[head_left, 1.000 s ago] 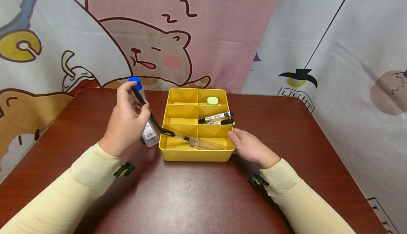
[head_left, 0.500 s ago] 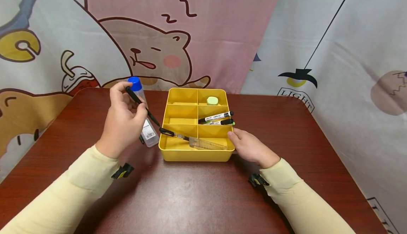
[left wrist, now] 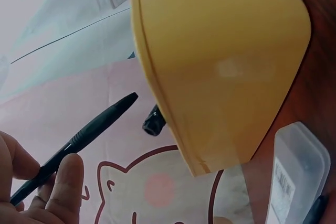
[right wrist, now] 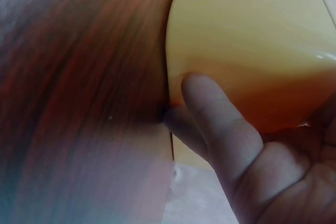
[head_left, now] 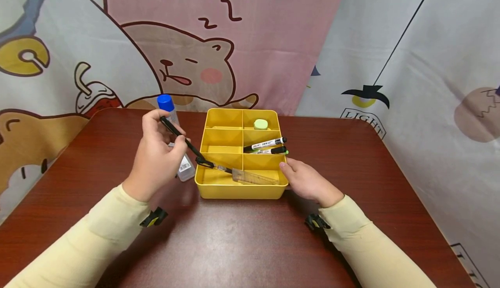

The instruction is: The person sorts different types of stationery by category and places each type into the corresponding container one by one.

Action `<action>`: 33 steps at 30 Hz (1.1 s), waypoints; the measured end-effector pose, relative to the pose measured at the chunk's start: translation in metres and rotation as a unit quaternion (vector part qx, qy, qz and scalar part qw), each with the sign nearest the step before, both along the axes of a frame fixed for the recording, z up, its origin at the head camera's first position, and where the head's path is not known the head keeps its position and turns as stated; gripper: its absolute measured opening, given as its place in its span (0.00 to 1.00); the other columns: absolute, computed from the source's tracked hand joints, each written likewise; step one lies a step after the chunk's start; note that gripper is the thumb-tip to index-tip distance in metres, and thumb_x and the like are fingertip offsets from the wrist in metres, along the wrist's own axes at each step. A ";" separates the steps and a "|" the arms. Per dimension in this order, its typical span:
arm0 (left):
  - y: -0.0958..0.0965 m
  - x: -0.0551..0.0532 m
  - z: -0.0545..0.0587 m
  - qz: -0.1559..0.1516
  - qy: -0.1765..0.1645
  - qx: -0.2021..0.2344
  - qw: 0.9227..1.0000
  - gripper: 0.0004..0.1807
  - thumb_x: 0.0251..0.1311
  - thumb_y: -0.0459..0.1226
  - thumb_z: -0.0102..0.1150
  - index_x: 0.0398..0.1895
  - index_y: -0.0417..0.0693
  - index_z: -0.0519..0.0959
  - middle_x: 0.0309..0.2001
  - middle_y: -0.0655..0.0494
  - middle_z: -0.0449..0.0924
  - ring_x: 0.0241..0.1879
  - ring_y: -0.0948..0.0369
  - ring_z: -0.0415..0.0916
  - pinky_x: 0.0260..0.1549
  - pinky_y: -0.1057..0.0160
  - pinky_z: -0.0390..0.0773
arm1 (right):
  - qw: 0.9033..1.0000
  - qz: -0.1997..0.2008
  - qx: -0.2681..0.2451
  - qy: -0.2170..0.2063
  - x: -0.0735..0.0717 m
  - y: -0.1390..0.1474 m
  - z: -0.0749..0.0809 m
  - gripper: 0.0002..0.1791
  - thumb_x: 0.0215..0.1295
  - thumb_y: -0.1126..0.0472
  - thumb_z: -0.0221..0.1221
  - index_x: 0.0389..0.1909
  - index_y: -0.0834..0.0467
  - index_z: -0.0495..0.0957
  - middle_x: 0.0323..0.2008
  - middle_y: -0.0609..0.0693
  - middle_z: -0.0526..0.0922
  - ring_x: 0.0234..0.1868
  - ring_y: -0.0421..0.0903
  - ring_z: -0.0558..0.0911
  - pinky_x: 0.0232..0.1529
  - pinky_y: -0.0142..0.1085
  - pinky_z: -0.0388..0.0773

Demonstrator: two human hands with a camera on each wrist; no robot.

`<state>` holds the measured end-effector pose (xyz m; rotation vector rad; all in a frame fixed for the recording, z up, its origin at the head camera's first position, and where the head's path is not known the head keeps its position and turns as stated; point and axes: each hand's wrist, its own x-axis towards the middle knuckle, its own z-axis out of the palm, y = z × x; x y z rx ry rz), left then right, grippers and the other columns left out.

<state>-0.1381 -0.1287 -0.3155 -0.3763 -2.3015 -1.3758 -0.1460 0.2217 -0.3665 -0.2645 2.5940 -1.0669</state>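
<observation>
My left hand point(head_left: 156, 157) pinches a slim black pen point(head_left: 181, 138) between thumb and fingers, to the left of a yellow compartment box point(head_left: 242, 191). The pen slants down toward the box's front left corner; in the left wrist view its tip point(left wrist: 134, 97) is apart from the box wall. My right hand point(head_left: 310, 183) holds the box's front right side, thumb at the rim and fingers point(right wrist: 210, 103) against the outer wall. In the front compartments lie a black-capped pen point(head_left: 212, 165), resting across the left rim, and a clear ruler point(head_left: 255, 177).
A clear case with a blue cap point(head_left: 166, 102) lies left of the box, partly hidden by my left hand. Two white markers point(head_left: 267, 143) rest in the middle right compartment, and a pale green object point(head_left: 261, 124) sits behind them. A printed curtain point(head_left: 273, 40) hangs behind the table.
My left hand with the black pen shifted slightly left and up, then came back right and down toward the box. The right hand and the box have stayed put.
</observation>
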 end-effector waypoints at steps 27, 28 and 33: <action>-0.001 0.005 -0.020 -0.020 -0.077 -0.058 0.995 0.18 0.73 0.29 0.51 0.62 0.40 0.61 0.45 0.45 0.87 0.35 0.50 0.87 0.35 0.70 0.82 | 1.000 0.000 -0.002 -0.003 -0.001 -0.001 0.000 0.26 0.87 0.52 0.40 0.72 0.63 0.70 0.54 0.58 0.86 0.49 0.47 0.87 0.53 0.45 0.86; -0.001 0.005 -0.020 -0.020 -0.079 -0.065 0.995 0.18 0.73 0.29 0.52 0.61 0.40 0.61 0.45 0.45 0.87 0.35 0.51 0.87 0.36 0.70 0.82 | 1.000 0.000 -0.001 -0.003 -0.001 -0.001 0.000 0.26 0.87 0.52 0.40 0.71 0.63 0.70 0.54 0.58 0.86 0.49 0.48 0.87 0.53 0.45 0.86; -0.002 0.006 -0.024 -0.019 -0.089 -0.095 0.991 0.15 0.73 0.31 0.53 0.58 0.42 0.64 0.46 0.49 0.88 0.35 0.56 0.86 0.37 0.65 0.83 | 1.000 0.000 0.013 0.003 0.000 -0.001 0.000 0.26 0.86 0.51 0.40 0.71 0.62 0.71 0.53 0.57 0.86 0.49 0.48 0.86 0.56 0.47 0.84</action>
